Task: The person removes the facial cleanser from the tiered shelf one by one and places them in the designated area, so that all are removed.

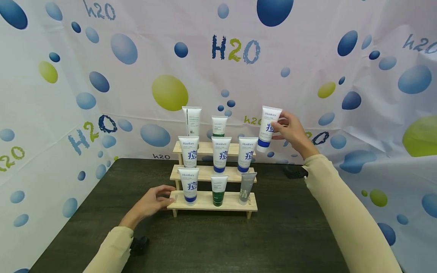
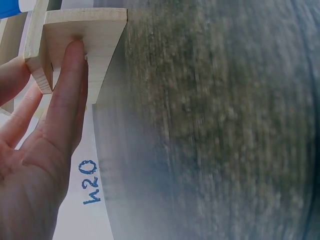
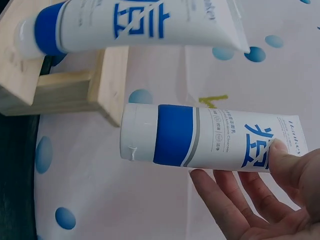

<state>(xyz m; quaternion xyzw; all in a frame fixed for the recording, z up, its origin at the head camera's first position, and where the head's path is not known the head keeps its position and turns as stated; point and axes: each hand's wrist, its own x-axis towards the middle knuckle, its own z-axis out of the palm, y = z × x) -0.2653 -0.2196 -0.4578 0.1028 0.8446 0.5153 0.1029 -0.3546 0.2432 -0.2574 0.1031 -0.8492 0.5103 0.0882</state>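
My right hand [image 1: 289, 131] pinches a white Hankey cleanser tube [image 1: 268, 127] with a blue band between thumb and fingers. It is held cap down, slightly tilted, to the right of the top tier of a three-tier wooden rack [image 1: 213, 204]. In the right wrist view, the tube [image 3: 230, 137] is apart from the rack, thumb over its upper end. My left hand [image 1: 155, 201] grips the left end of the rack's lowest shelf. The left wrist view has the thumb on the board [image 2: 37, 50] and fingers [image 2: 67, 95] under it against a leg.
A tall white tube [image 1: 193, 121] and a small green-capped one [image 1: 219, 125] stand on the top tier. Three Hankey tubes [image 1: 221, 153] fill the middle. Below are another Hankey tube [image 1: 189, 184], a green-bottomed tube [image 1: 218, 189] and a grey tube [image 1: 246, 187]. The dark table [image 1: 218, 242] backs onto a printed sheet [image 1: 205, 22].
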